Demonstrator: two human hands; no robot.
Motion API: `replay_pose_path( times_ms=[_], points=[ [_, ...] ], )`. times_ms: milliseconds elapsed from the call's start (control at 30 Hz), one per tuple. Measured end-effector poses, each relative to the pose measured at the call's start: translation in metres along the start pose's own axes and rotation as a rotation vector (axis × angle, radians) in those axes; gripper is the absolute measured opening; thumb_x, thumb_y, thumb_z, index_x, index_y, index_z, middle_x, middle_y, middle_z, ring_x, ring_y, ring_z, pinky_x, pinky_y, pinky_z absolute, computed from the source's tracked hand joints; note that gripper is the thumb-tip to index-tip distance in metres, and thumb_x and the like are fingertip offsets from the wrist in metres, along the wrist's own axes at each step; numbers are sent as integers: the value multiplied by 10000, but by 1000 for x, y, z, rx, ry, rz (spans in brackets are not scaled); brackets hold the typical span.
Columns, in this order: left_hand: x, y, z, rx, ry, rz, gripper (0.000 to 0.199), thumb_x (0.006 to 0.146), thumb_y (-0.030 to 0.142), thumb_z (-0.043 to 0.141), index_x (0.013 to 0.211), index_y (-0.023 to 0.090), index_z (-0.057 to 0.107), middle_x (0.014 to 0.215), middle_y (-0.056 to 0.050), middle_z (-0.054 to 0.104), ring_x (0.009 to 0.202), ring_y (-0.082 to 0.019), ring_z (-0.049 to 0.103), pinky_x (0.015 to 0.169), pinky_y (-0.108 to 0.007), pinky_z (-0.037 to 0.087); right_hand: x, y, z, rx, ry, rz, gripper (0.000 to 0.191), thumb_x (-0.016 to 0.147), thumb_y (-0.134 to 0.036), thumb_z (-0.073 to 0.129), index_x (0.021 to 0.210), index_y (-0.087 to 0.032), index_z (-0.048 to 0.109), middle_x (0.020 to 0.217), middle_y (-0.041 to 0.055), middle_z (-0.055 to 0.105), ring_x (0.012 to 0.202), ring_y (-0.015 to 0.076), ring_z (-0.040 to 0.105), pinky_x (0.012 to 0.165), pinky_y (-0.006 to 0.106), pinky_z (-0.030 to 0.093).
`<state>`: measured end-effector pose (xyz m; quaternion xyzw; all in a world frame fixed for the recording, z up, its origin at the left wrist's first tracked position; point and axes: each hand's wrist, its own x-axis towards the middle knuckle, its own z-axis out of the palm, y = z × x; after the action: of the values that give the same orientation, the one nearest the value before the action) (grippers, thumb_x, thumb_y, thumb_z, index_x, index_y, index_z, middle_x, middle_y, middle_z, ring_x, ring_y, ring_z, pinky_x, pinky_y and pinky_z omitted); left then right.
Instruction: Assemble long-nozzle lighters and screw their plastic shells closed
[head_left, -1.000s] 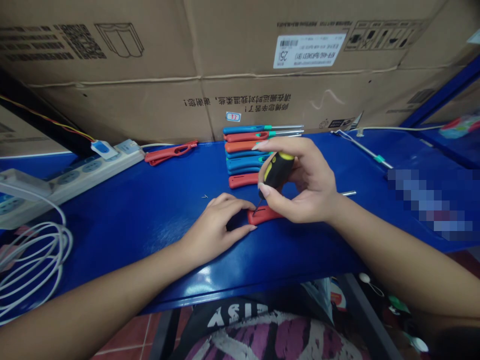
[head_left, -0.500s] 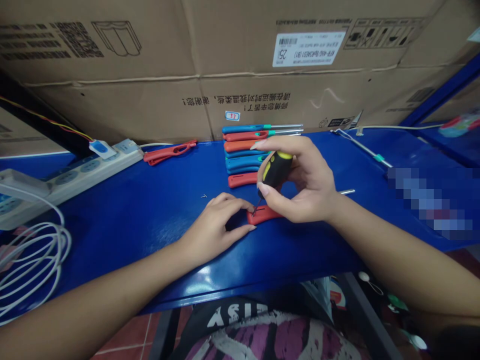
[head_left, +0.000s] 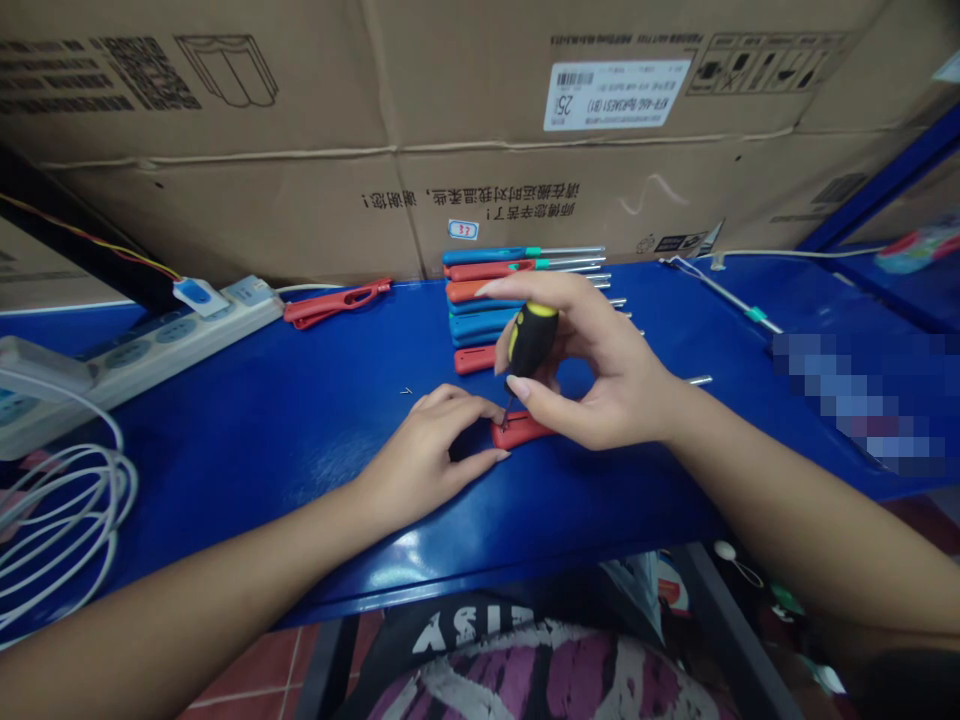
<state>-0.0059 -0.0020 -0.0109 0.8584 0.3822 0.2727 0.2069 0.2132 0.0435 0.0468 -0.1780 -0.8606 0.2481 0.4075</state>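
My right hand (head_left: 611, 375) grips a stubby black-and-yellow screwdriver (head_left: 531, 342), held nearly upright. Its thin shaft reaches down to the near end of a red long-nosed lighter (head_left: 519, 430) lying flat on the blue table (head_left: 330, 440). Around that same end, the thumb and index finger of my left hand (head_left: 424, 445) pinch the lighter's body. My right hand covers the lighter's middle, while its metal tip shows beyond the wrist. Tiny screws (head_left: 406, 391) lie on the table left of the lighter.
Behind my hands is a row of red and blue long-nosed lighters (head_left: 480, 327). A red handle shell (head_left: 337, 303) and a white power strip (head_left: 172, 345) lie to the left, with coiled white cable (head_left: 67, 530). At right sits a loose metal lighter tube (head_left: 724, 290). A cardboard box (head_left: 300, 200) walls the back.
The screwdriver's handle has tipped a little left and stands more upright, my right hand shifting slightly left with it. My left hand keeps its hold on the lighter.
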Motion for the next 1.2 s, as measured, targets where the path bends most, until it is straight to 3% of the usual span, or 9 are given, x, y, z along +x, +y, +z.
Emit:
replay_pose_path(
  times_ms=[133,267,467,667,867,1033,1200],
  points=[
    [0,0,0,-5,6,10,211,921,290,717,1097,217,626,1065,-29,715,1065,-227,597,955,-392,474,4,-6,-7,-16,-82,22,641,901,-165,605,1491,-257,374,1534,98,456,973,153,675,692,237,610],
    [0,0,0,-3,8,15,189,922,279,717,1075,217,625,1059,-27,711,1059,-222,598,950,-384,475,3,-1,-10,-171,-70,-39,641,901,-229,648,1485,-248,385,1499,95,495,1007,187,672,702,278,629],
    [1,1,0,-9,12,14,225,922,280,716,1121,218,633,1098,-41,714,1070,-235,604,958,-413,486,1,0,-8,-298,-31,-125,612,903,-261,644,1472,-255,416,1428,81,567,1260,273,606,975,400,596],
    [1,0,1,-19,13,16,183,926,281,708,1078,220,625,1062,-37,711,1063,-235,606,951,-410,486,4,-7,-8,-159,-109,-29,693,937,-210,564,1563,-286,275,1558,80,448,1187,231,651,881,347,620],
    [1,0,1,0,8,21,187,931,277,700,1095,219,629,1087,-36,715,1064,-236,609,954,-409,478,2,1,-5,-370,28,-99,575,903,-357,696,1428,-249,485,1370,74,639,1126,251,683,906,359,613],
    [1,0,1,-16,-12,-4,207,931,282,701,1111,213,624,1114,-46,704,1093,-242,599,971,-421,478,5,-2,-6,-300,-2,-104,504,1013,-307,496,1504,-240,406,1470,76,565,1216,229,642,938,375,604],
    [1,0,1,-2,-2,15,214,943,283,679,1137,214,620,1157,-63,701,1132,-256,603,992,-434,473,3,0,-5,-425,116,-183,484,918,-441,676,1356,-260,579,1196,62,717,1102,258,687,925,406,611]
  ],
)
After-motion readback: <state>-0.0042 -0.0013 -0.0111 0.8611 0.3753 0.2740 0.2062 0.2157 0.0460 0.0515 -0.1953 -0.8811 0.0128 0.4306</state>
